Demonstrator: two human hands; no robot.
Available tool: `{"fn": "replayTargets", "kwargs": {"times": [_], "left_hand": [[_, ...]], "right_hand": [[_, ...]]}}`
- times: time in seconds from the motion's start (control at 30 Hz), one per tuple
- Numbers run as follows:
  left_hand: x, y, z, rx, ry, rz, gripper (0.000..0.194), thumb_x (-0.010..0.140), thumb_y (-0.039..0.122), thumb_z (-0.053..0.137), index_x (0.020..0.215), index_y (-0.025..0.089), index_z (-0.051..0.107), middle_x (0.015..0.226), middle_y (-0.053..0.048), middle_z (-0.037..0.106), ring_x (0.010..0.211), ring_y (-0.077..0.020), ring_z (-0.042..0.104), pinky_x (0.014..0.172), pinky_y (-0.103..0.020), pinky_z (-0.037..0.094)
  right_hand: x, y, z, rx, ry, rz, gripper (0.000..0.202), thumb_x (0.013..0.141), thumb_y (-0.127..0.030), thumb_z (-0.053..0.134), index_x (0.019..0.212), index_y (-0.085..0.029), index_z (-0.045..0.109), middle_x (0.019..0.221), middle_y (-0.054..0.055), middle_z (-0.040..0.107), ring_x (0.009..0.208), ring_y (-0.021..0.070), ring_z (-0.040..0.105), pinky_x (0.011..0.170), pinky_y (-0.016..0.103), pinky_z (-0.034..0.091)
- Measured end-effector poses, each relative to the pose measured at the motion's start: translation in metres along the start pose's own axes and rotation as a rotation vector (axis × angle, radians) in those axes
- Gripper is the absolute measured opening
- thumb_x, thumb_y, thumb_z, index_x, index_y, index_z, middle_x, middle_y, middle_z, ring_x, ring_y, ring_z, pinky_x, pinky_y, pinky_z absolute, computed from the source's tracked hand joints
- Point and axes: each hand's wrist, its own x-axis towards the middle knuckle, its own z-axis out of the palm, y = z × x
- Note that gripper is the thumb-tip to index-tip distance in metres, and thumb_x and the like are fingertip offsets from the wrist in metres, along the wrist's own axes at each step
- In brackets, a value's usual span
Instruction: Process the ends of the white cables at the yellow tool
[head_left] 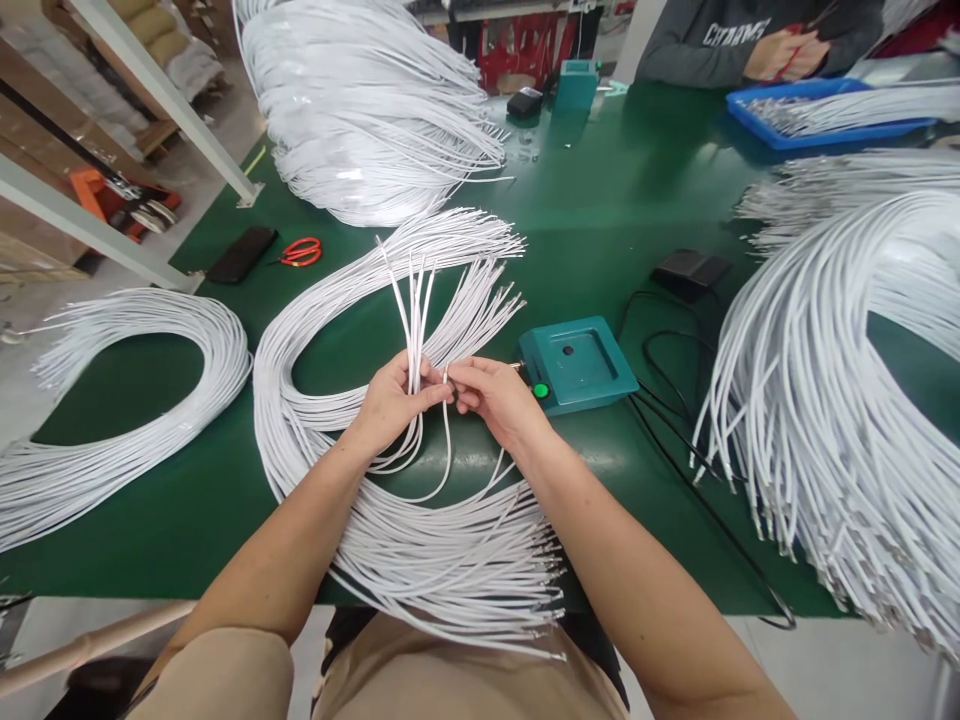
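Several white cables [415,310] stand up out of my left hand [397,398], which is closed round them. My right hand [487,392] pinches the end of one white cable [448,440] just beside the left fingers; the tip is mostly covered by them. That cable loops down below the hands. Around and under my forearms lies a big curved bundle of white cables [281,400], with its ends fanned out at the right. Just right of my right hand is a teal device [626,362] with a lit green button [541,391].
Coiled cable bundles lie left [217,345], right [787,330] and at the back [360,100]. Red-handled scissors [301,252] and a black phone-like object [242,254] rest left. A black pedal-like box [690,272] trails cords. Across the table, a person's hands [787,55] are near a blue tray [832,130].
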Motion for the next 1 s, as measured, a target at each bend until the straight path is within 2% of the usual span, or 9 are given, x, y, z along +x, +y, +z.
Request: {"fn": "replayTargets", "kwargs": {"times": [0.13,0.27,0.4,0.57,0.7,0.83,1.0], "left_hand": [[0.0,0.001,0.002,0.02,-0.021,0.008,0.038,0.069,0.03,0.078,0.082,0.019,0.044,0.077,0.002,0.066,0.068,-0.0138,0.067,0.064,-0.025,0.05],[-0.002,0.001,0.006,0.079,-0.06,0.017,0.038,0.07,0.03,0.077,0.081,0.02,0.042,0.077,0.001,0.067,0.07,-0.0146,0.067,0.07,-0.028,0.052],[-0.004,0.0,0.008,0.113,-0.037,0.046,0.038,0.069,0.03,0.078,0.08,0.02,0.043,0.079,0.002,0.066,0.072,-0.0145,0.066,0.07,-0.028,0.053],[-0.003,0.0,0.004,0.108,-0.063,0.064,0.036,0.072,0.029,0.076,0.081,0.019,0.043,0.08,0.002,0.067,0.069,-0.0125,0.066,0.063,-0.024,0.051],[-0.002,-0.001,0.0,0.122,-0.029,0.048,0.037,0.072,0.031,0.077,0.083,0.019,0.044,0.082,0.0,0.067,0.07,-0.0131,0.066,0.058,-0.022,0.049],[-0.001,-0.002,-0.002,0.106,0.006,0.042,0.038,0.07,0.032,0.078,0.085,0.018,0.045,0.083,0.001,0.066,0.068,-0.0127,0.066,0.055,-0.021,0.048],[0.0,-0.002,-0.003,0.089,-0.014,0.071,0.037,0.071,0.03,0.078,0.086,0.018,0.046,0.081,0.002,0.065,0.064,-0.0101,0.064,0.054,-0.019,0.047]], "right_hand": [[-0.001,-0.001,0.002,0.023,0.005,-0.009,0.021,0.069,-0.029,0.067,0.059,-0.016,0.054,0.05,-0.007,0.045,0.044,0.0048,0.038,0.046,0.02,0.034],[-0.004,-0.007,0.004,0.021,-0.015,0.0,0.025,0.074,-0.04,0.065,0.066,-0.017,0.058,0.044,-0.01,0.034,0.041,0.0056,0.035,0.046,0.022,0.033],[-0.005,-0.007,0.005,-0.046,-0.001,0.042,0.034,0.07,-0.043,0.072,0.059,-0.016,0.055,0.044,-0.008,0.04,0.043,0.0061,0.039,0.046,0.022,0.03],[-0.002,-0.005,-0.003,0.041,-0.113,0.078,0.043,0.072,-0.048,0.073,0.055,-0.018,0.047,0.042,-0.009,0.036,0.044,0.0062,0.035,0.052,0.023,0.034],[-0.002,-0.005,-0.007,0.068,-0.167,0.082,0.042,0.072,-0.049,0.073,0.056,-0.017,0.049,0.045,-0.008,0.04,0.047,0.0062,0.037,0.058,0.024,0.038],[-0.003,-0.006,-0.004,0.072,-0.112,0.041,0.034,0.069,-0.043,0.075,0.061,-0.016,0.055,0.053,-0.005,0.049,0.051,0.0062,0.044,0.057,0.023,0.038],[-0.005,-0.008,0.001,-0.032,-0.007,-0.046,0.028,0.07,-0.04,0.073,0.069,-0.014,0.064,0.059,-0.003,0.057,0.054,0.0072,0.051,0.057,0.023,0.041]]}}
